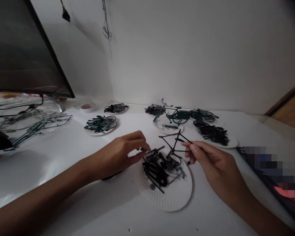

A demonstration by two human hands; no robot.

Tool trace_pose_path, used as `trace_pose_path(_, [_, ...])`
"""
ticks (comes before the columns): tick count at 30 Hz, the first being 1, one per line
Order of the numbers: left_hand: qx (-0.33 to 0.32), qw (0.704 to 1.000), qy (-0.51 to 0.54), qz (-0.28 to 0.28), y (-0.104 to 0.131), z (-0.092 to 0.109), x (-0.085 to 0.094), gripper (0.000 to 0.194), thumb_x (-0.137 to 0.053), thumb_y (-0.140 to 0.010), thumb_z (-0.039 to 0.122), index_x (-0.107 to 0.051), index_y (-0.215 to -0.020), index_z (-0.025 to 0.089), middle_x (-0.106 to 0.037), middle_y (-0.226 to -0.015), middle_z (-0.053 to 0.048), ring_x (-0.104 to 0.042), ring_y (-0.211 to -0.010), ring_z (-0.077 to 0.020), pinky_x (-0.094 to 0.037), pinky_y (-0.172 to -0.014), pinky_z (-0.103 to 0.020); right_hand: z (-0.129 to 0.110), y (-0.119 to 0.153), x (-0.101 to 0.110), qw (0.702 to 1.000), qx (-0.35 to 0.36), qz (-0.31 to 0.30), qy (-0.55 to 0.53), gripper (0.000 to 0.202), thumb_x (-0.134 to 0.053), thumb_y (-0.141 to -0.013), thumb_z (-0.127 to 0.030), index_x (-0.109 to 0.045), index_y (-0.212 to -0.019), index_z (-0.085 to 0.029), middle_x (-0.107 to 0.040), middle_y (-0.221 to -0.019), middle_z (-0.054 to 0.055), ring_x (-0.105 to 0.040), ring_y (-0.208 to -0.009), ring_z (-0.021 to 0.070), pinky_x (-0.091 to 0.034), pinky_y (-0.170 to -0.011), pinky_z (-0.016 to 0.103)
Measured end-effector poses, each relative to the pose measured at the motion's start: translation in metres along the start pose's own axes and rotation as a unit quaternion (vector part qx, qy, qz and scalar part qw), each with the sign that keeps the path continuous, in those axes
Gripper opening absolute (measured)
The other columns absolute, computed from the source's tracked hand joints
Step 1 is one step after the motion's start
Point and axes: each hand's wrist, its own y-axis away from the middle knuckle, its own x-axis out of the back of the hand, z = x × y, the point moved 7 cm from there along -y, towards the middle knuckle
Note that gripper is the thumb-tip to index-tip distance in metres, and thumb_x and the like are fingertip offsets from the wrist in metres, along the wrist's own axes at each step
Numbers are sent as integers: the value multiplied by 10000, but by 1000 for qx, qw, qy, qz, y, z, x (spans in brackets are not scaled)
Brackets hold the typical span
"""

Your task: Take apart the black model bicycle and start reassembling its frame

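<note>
My right hand (208, 164) pinches a black miniature bicycle frame (176, 141) by its thin tubes, tilted above the far edge of a white paper plate (172, 203). Between the thumb and fingertips of my left hand (123, 150) is a small dark part (143, 149), too small to name. This hand is at the plate's left rim. A heap of black plastic bicycle parts (159, 167) lies on the plate, with a small grey disc (152, 186) near its front. Under my left hand a dark curved thing (111, 176) is mostly hidden.
A green assembled model bicycle (179, 114) stands at the back. Around it are plates with green parts (97, 124) and black parts (212, 132). Green part frames (41, 126) lie at left, below a monitor (22, 49). At right lies a dark-edged device (267, 183), its surface pixelated.
</note>
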Motion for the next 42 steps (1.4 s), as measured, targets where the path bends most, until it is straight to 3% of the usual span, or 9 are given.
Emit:
trace_pose_path(7, [-22, 999, 4, -27, 0, 16, -3, 210, -479, -1045, 283, -586, -1212, 216, -650, -1117, -34, -613, -1004, -146, -472, -878, -280, -1, 0, -3, 1000, 7, -11, 5, 292, -553, -970, -449, -705, -1065, -219, -693, -796, 18, -637, -745, 158, -520, -694, 255])
trace_pose_path(15, [54, 995, -82, 3, 1, -17, 15, 316, -372, -1073, 339, -518, -1324, 216, -689, -1151, -90, -666, -986, -201, -507, -778, -308, 2, 1, -1, 1000, 2, 4, -16, 237, -576, -966, -416, -651, -1111, -244, -701, -853, 21, -670, -791, 174, -530, -705, 278])
trace_pose_path(21, [54, 991, -106, -59, 3, -39, 3, 293, -376, -1057, 247, -638, -1172, 184, -720, -1043, -76, -676, -871, -183, -495, -734, -301, 3, 0, 0, 999, 1, 18, -41, 165, -585, -964, -395, -634, -1037, -256, -676, -850, 0, -636, -748, 148, -505, -695, 269])
trace_pose_path(28, [74, 989, -103, -77, 5, -46, 0, 317, -391, -1057, 274, -634, -1253, 214, -727, -1128, -73, -689, -975, -200, -508, -813, -317, -1, -5, 3, 992, -7, 35, -122, 91, -569, -932, -255, -594, -850, -227, -617, -777, -22, -571, -663, 117, -469, -643, 245])
trace_pose_path(34, [51, 988, -141, -44, 1, -35, 1, 291, -436, -1049, 308, -608, -1248, 185, -672, -1198, -99, -655, -1004, -222, -507, -829, -355, -2, -6, 7, 992, -7, 30, -126, 122, -537, -906, -212, -592, -798, -228, -603, -744, -24, -551, -665, 129, -440, -659, 266])
trace_pose_path(42, [-42, 991, -122, -40, -2, 6, -5, 244, -443, -1050, 259, -595, -1228, 188, -632, -1197, -85, -576, -1085, -212, -459, -931, -378, -6, -6, 8, 988, -5, 34, -154, 138, -483, -747, -130, -540, -679, -236, -591, -719, -11, -529, -660, 145, -436, -614, 269])
